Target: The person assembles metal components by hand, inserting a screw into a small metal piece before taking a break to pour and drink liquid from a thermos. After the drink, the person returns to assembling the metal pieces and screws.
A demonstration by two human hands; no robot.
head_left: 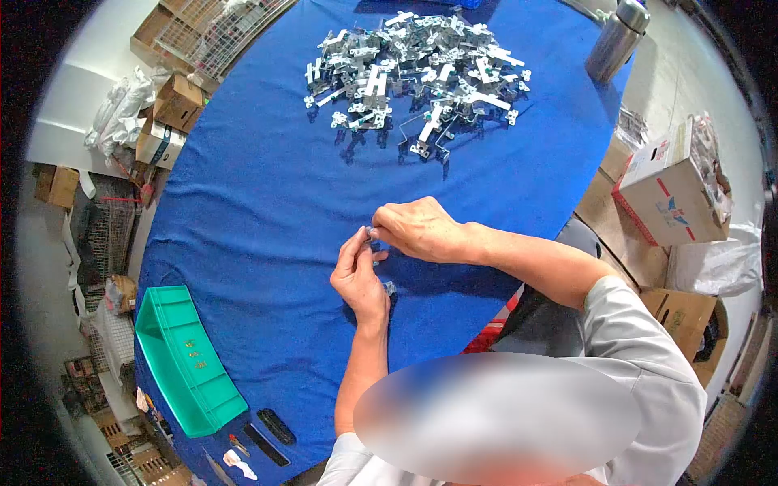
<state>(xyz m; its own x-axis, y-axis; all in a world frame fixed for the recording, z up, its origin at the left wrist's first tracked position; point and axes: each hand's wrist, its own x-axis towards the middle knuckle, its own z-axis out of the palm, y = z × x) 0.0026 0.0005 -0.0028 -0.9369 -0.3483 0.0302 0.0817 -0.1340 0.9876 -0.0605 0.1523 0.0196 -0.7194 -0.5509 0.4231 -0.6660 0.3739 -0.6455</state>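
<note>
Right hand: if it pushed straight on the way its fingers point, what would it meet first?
The right hand would first meet the small metal piece at its fingertips, then almost at once the fingers of the left hand; which touches first is hard to tell from this view.

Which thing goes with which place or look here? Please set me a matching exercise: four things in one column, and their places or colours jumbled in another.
Column 1
1. bin
2. bottle
3. left hand and right hand
4. metal parts

Column 2
A. heaped at the far middle of the cloth
B. green, with a few tiny pieces inside
C. silver, by the cloth's far right edge
D. close together, fingers at a small piece

Right pairs: 1-B, 2-C, 3-D, 4-A
</note>
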